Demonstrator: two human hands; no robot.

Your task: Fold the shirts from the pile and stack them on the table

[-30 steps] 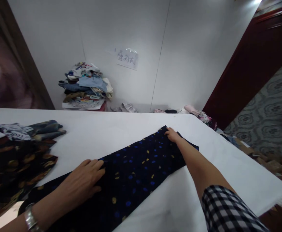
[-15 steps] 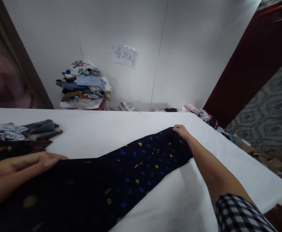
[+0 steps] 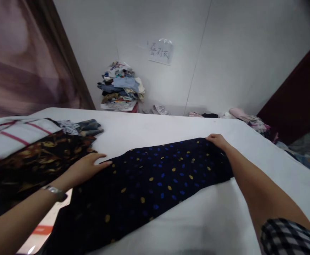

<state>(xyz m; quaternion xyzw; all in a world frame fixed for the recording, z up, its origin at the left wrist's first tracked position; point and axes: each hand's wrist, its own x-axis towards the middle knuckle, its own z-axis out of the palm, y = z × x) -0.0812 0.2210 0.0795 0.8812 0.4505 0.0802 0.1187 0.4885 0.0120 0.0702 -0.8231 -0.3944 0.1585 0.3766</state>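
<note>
A dark navy garment (image 3: 160,177) with blue and yellow leaf-like spots stretches lengthwise in a long folded strip, from the near left to the right side of the table. Its far right corner is pinched between the thumb and fingers of my right hand (image 3: 215,139). At the garment's upper left edge lies my left hand (image 3: 91,163), thumb and forefinger apart, seemingly touching the cloth without gripping it. A bracelet or watch (image 3: 55,192) is on the left wrist. The garment's near left end is dark and runs out of view.
The white table (image 3: 155,127) carries a brown-black patterned cloth (image 3: 45,156), a white cloth with red stripes (image 3: 14,136) and rolled clothes (image 3: 89,126) at left. Behind it rise a clothes stack (image 3: 123,88) and a wall with a handwritten sign (image 3: 160,52). More clothes (image 3: 250,118) line the right edge.
My left hand has parted its thumb and forefinger, which were closed on the garment's edge. The garment now lies lower and flatter. The view has swung left, showing more cloth there.
</note>
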